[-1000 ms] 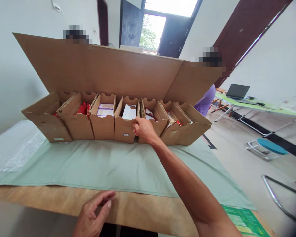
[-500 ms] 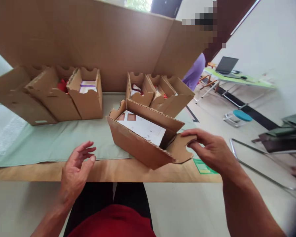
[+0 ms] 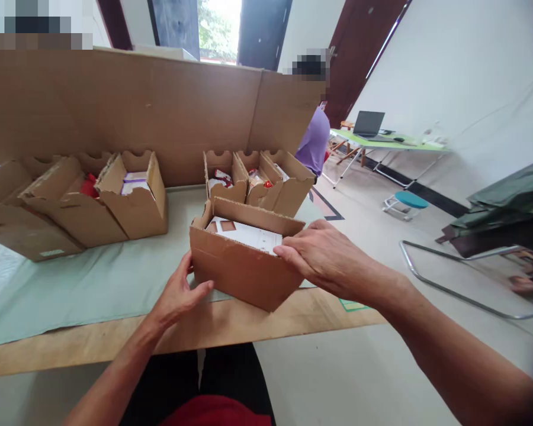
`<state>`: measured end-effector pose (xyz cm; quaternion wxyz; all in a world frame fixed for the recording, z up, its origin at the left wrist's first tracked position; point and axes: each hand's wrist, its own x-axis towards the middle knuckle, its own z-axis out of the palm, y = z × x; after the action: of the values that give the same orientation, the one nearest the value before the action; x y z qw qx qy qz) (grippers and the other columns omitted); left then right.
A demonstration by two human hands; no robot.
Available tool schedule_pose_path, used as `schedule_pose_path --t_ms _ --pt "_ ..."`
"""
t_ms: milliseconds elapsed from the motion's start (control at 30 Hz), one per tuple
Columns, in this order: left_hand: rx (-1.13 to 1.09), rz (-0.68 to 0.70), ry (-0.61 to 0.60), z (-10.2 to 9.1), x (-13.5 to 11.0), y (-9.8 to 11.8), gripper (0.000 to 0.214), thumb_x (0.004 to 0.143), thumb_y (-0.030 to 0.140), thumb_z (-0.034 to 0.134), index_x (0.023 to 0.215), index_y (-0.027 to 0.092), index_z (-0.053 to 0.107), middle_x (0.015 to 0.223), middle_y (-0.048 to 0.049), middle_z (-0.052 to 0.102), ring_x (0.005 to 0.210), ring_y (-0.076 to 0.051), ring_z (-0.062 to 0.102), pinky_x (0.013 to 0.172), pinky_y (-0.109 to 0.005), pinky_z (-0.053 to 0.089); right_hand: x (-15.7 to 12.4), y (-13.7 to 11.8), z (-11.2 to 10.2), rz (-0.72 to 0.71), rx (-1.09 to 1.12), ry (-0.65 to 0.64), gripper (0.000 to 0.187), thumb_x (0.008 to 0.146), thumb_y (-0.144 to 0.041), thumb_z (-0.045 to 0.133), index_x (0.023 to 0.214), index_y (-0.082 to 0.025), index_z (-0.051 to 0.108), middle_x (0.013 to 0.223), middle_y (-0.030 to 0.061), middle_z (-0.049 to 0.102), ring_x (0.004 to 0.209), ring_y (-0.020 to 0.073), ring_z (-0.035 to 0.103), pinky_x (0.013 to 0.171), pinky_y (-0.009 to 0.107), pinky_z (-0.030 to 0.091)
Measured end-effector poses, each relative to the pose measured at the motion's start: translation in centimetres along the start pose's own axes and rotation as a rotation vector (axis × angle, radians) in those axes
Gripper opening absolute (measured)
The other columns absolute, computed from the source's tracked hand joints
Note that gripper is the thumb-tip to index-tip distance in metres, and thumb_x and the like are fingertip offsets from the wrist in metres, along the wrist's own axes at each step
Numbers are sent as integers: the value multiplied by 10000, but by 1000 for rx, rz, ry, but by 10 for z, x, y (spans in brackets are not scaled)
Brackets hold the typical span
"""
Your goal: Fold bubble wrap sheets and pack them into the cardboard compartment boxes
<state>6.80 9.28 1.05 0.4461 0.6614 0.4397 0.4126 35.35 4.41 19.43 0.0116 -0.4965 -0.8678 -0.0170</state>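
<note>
A brown cardboard box stands angled near the table's front edge. Inside lie white printed boxes or cards, with brown squares at one end. My left hand cups the box's lower left corner, its fingers at the left end and its thumb across the front. At the right end, my right hand grips the box with the thumb over the rim; the end flap is hidden behind that hand.
Several open cardboard bins stand behind, a left group and a right group, before a tall cardboard panel. A pale green cloth covers the table. A person in purple is beyond the panel. A metal-framed chair stands right.
My left hand has moved right onto the box's left corner. My right hand has swung the end flap up and now holds the box's right end. The camera view has shifted.
</note>
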Motion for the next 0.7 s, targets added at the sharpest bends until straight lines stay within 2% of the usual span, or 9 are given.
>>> schedule_pose_path --t_ms 67,167,333,400,467,567,633,667,700 --pt "-21 -18 23 8 -7 0 699 848 402 700 1473 215 448 1481 -143 574 1267 -295 613 1108 -503 483 11 5 4 -94 -105 -39 489 1083 -289 297 723 -203 617 596 38 632 521 160 479 667 360 280" --pt "-22 -51 83 16 -18 1 606 870 362 660 1436 228 490 1440 -119 605 1235 -279 627 1070 -476 506 18 10 12 -166 -72 -77 442 1080 -276 302 811 -216 648 607 35 629 491 161 414 613 357 218" --pt "85 -42 202 21 -29 1 546 882 383 644 1384 205 521 1307 -120 654 1155 -273 645 1010 -463 531 25 5 10 76 159 -198 559 1103 -426 315 646 -223 563 618 38 638 539 168 505 585 340 295" --pt "111 -26 221 21 -30 0 508 887 395 637 1348 203 541 1278 -119 659 1143 -271 648 1000 -458 538 23 4 3 80 213 -190 533 1084 -455 355 663 -226 588 673 52 668 605 191 569 619 344 363" --pt "106 -37 213 19 -30 -1 498 884 409 639 1330 206 549 1260 -117 667 1137 -272 657 992 -456 547 10 4 -4 75 239 -64 484 1056 -483 416 708 -233 640 751 60 706 709 222 633 717 366 444" --pt "81 -90 197 12 -27 -2 557 860 445 670 1348 214 532 1294 -125 664 1164 -284 667 997 -461 552 -30 11 -2 262 250 358 354 1014 -487 521 823 -262 716 904 63 762 885 266 689 881 428 496" --pt "76 -130 174 6 -24 -3 619 836 468 692 1374 223 511 1363 -136 641 1194 -296 669 982 -454 562 -62 17 15 458 304 598 246 990 -450 581 902 -284 740 958 60 776 928 274 703 896 436 523" --pt "82 -143 155 3 -23 -4 633 824 476 700 1373 225 511 1388 -138 632 1203 -302 670 959 -443 572 -75 20 30 533 371 646 210 976 -435 605 923 -287 745 959 59 778 928 273 712 876 427 543" --pt "98 -152 127 1 -22 -4 628 814 483 704 1356 223 524 1393 -139 634 1205 -309 672 920 -427 584 -85 21 47 580 466 638 194 959 -432 624 942 -281 746 970 58 782 937 272 721 867 421 559"
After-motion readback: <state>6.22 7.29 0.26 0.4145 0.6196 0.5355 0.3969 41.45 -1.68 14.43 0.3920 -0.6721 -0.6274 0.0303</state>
